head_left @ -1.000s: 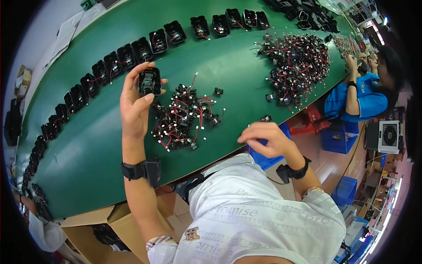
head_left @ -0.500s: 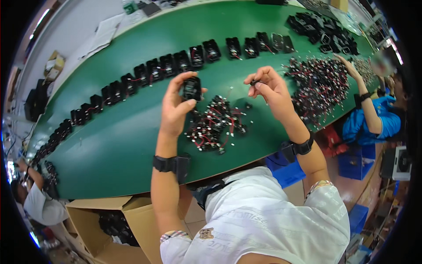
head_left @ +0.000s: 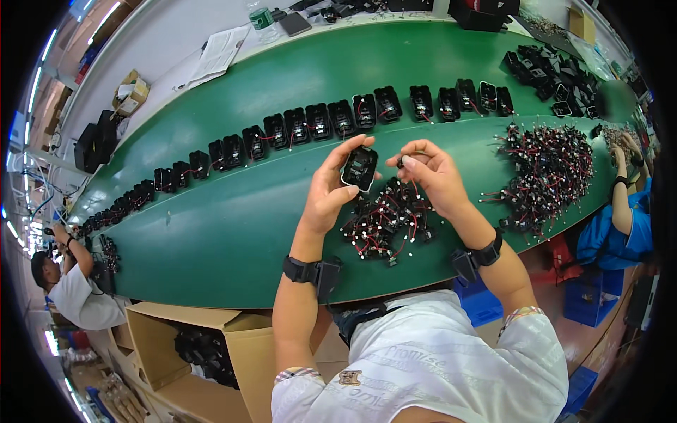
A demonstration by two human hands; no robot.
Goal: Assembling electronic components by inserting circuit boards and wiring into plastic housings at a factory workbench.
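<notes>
My left hand [head_left: 328,187] is closed around the edges of a black plastic housing [head_left: 360,169], its open hollow side facing up. Just to its right, my right hand [head_left: 438,180] pinches a small black part [head_left: 402,162] between thumb and fingertips, and a thin red wire hangs below. The part is close to the housing's right edge, apart from it. Under both hands lies a loose pile of small black parts with red and black wires and white plugs [head_left: 384,224].
A long curved row of black housings [head_left: 317,121] crosses the green table [head_left: 233,264]. A bigger pile of wired parts [head_left: 546,173] lies right, with black plastic pieces [head_left: 553,77] behind. An open carton [head_left: 250,359] stands below the front edge. Co-workers sit at both ends.
My hands have come closer together, bringing the small part near the housing. The whole view has shifted. The right co-worker's hand has moved off the large pile toward the small pieces beyond.
</notes>
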